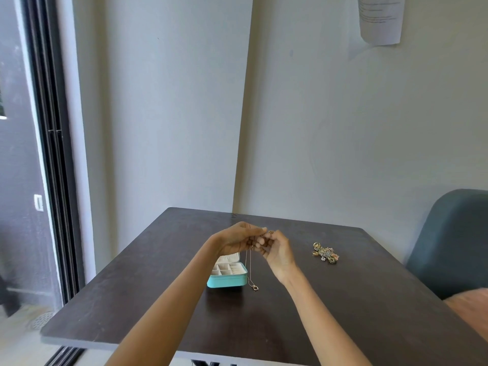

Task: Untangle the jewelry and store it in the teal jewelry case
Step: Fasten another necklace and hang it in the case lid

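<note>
I am holding both hands up together near the middle of the frame, above the dark table point(343, 313). My left hand point(237, 240) is coming in from the lower left with its fingers curled, pinching the top of a thin necklace point(249, 268). My right hand point(277, 250) is coming in from the lower right, its fingertips meeting those of the left and curled around the same chain; a small ring-like piece is showing right at the point where the fingertips are touching, though it is too small to tell exactly what it is. The necklace is hanging straight down from my fingers, and its round pendant point(254, 287) is dangling just right of the teal jewelry case point(227, 281), at the level of the case's front edge. The case is sitting open on the table directly below my left hand, its pale compartments facing up, its lid partly hidden behind my wrist. A tangled pile of jewelry point(325, 252) is lying on the table to the right of my right hand, well apart from the case. A dark chair point(449, 247) is standing at the right edge of the frame.
</note>
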`<state>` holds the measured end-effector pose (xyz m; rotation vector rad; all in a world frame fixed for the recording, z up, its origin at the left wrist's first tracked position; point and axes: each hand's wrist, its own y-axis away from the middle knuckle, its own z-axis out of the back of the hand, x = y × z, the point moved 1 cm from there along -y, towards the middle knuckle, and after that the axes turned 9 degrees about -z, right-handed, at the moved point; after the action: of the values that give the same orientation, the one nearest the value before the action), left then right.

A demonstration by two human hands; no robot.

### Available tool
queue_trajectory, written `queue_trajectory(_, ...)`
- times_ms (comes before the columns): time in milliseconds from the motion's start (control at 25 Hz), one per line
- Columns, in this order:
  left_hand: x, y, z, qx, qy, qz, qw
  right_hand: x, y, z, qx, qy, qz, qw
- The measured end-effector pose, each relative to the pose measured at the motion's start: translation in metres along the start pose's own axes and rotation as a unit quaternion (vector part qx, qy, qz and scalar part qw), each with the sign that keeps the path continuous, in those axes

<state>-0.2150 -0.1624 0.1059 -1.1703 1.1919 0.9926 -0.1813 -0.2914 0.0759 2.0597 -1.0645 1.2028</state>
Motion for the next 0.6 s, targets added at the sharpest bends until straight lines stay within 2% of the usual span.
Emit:
queue_trajectory(120,0.004,0.0,0.004,-0.01,-0.03,-0.049,0.998,0.0,-0.005,0.0,-0.008,0.025,0.003,1.0)
queue_trajectory(200,0.007,-0.001,0.008,-0.047,-0.06,-0.077,0.994,0.001,-0.009,0.0,-0.034,0.033,0.017,0.999)
queue_trajectory(320,0.008,0.001,0.017,-0.092,-0.071,-0.082,0.99,0.007,-0.014,0.008,-0.049,-0.007,0.035,0.998)
queue_trajectory(520,0.008,0.007,0.013,-0.039,-0.135,-0.022,0.99,0.011,-0.016,0.005,-0.033,-0.148,0.021,0.988)
queue_trajectory(600,0.008,0.008,0.012,-0.019,-0.154,-0.004,0.988,0.012,-0.017,0.003,-0.04,-0.159,0.016,0.986)
